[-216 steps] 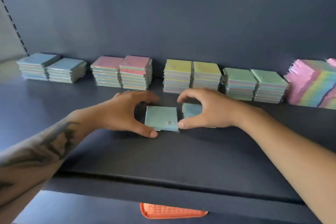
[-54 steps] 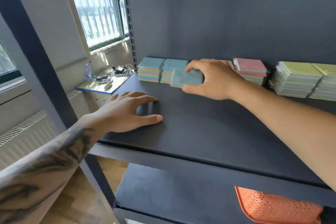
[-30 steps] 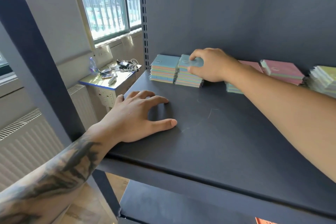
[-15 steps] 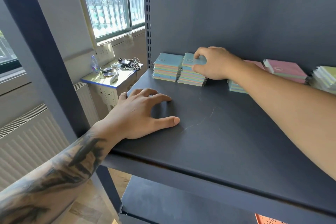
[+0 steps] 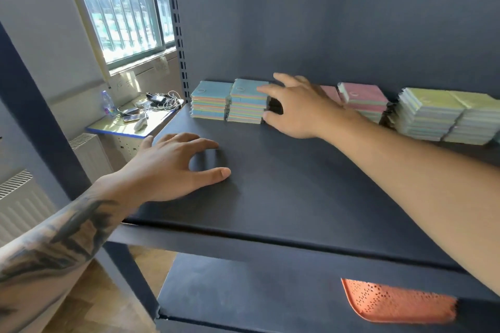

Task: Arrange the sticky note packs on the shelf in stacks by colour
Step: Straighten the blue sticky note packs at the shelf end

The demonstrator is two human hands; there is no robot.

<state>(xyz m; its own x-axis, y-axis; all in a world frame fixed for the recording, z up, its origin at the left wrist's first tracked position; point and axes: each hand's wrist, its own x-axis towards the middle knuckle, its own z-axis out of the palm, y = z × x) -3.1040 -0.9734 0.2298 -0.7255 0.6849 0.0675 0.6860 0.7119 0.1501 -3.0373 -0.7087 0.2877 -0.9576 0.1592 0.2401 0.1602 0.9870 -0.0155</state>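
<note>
Dark blue metal shelving fills your view, with a barred window point(image 5: 121, 5) and a small side bench point(image 5: 130, 126) cluttered with cables off to the left. On the shelf point(image 5: 297, 184) in front of you, the sticky note packs stand in a row against the back panel: two blue-topped stacks at the far left, the left blue stack point(image 5: 209, 100) and the right blue stack point(image 5: 249, 101) touching side by side, then a pink-topped stack point(image 5: 364, 98) and two yellow-green stacks point(image 5: 443, 115) further right. Your right hand point(image 5: 300, 107) sits just beside the right blue stack, on its right side, fingers spread and relaxed; the fingertips point(image 5: 263, 89) reach over the stack's top right edge while the thumb lies low near its base. It grips nothing that you can see, and part of another pink stack point(image 5: 328, 92) shows behind its knuckles. Your left hand point(image 5: 173, 167) rests open on the bare shelf nearer the front edge, fingers arched and thumb stretched out to the right, well apart from all the stacks. Below, on the lower shelf, an orange perforated tray point(image 5: 397, 303) peeks out at the right.
</note>
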